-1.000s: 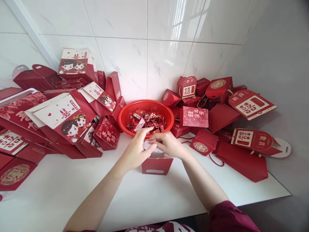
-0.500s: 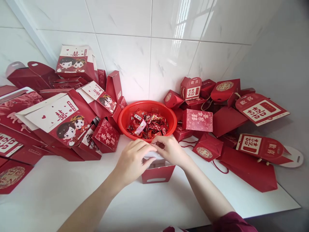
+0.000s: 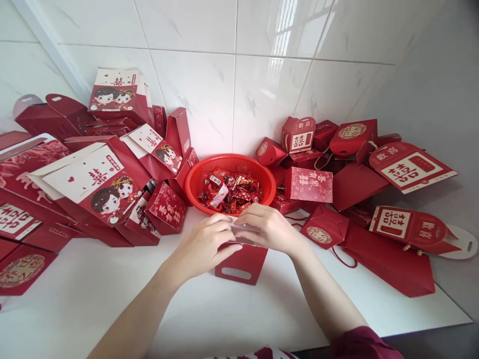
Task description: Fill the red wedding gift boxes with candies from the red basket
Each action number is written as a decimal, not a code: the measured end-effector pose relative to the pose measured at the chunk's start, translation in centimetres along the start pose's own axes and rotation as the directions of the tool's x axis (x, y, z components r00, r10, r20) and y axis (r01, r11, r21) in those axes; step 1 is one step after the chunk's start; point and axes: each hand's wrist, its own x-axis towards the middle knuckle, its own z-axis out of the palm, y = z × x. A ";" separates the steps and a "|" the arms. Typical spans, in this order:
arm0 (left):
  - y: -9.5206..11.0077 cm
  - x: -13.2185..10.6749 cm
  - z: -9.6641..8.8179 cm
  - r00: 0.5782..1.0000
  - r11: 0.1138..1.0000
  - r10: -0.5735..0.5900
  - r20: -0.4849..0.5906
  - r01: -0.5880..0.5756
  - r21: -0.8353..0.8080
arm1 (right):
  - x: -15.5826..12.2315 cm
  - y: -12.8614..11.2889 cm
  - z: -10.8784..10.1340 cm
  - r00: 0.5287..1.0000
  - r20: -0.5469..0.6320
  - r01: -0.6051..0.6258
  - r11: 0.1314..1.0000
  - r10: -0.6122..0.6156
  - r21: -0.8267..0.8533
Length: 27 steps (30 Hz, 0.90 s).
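In front of me on the white table stands a red paper gift box [image 3: 243, 259]. A long handle slot shows in its near flap, which hangs down toward me. My left hand [image 3: 205, 247] grips the box's top from the left, with the thumb and fingers bent around a pale flap. From the right, my right hand [image 3: 267, 227] is curled over the same top edge, its fingertips against the flap. The fingers hide part of the box's upper edge. Just behind both hands is a red plastic basket [image 3: 190, 192] holding many wrapped candies [image 3: 239, 192].
Red and white boxes [image 3: 93, 177] are piled up at the left. More red boxes [image 3: 309, 184], several with cords, cover the right side. A tiled wall [image 3: 194, 94] rises behind the table [image 3: 149, 294].
The box's near flap has tipped further down and its slot faces me more. My right hand has spread over the top edge, and the box's inside is now mostly covered.
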 end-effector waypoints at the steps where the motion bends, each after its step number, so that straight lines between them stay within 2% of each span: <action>1: -0.1 -0.1 -0.3 1.000 1.000 -0.004 0.015 0.004 0.005 | 0.0 0.0 -0.1 1.000 0.023 -0.021 1.000 0.021 0.005; 6: -0.1 -0.4 -0.9 0.998 0.998 -0.047 0.050 0.045 0.053 | -0.1 -0.8 -0.4 0.984 0.093 -0.154 0.988 0.151 0.027; 10: 0.1 -0.4 -1.0 0.990 0.994 -0.062 0.129 0.073 -0.085 | 0.0 -2.0 -0.3 0.971 0.198 -0.154 0.984 0.133 0.095; 12: 0.1 -0.4 -1.0 0.984 0.980 -0.088 0.153 0.112 -0.163 | -0.1 -2.5 -0.1 0.969 0.218 -0.137 0.988 0.119 0.071; 15: 0.2 -0.3 -1.1 0.976 0.968 -0.147 0.159 0.175 -0.178 | -0.2 -2.8 0.2 0.972 0.200 -0.121 0.992 0.124 -0.024; 21: 0.8 -0.7 -1.1 0.953 0.959 -0.285 0.101 0.283 0.036 | -0.3 -1.8 0.6 0.973 0.100 -0.194 0.971 0.209 -0.140; 24: 0.6 -1.1 -1.2 0.942 0.945 -0.328 0.075 0.328 0.012 | -0.3 -1.5 0.0 0.970 0.120 -0.193 0.969 0.213 -0.155; 27: -0.2 -1.5 -1.5 0.946 0.946 -0.322 0.038 0.323 -0.020 | 0.5 -0.8 -0.8 0.965 0.112 -0.223 0.968 0.236 -0.117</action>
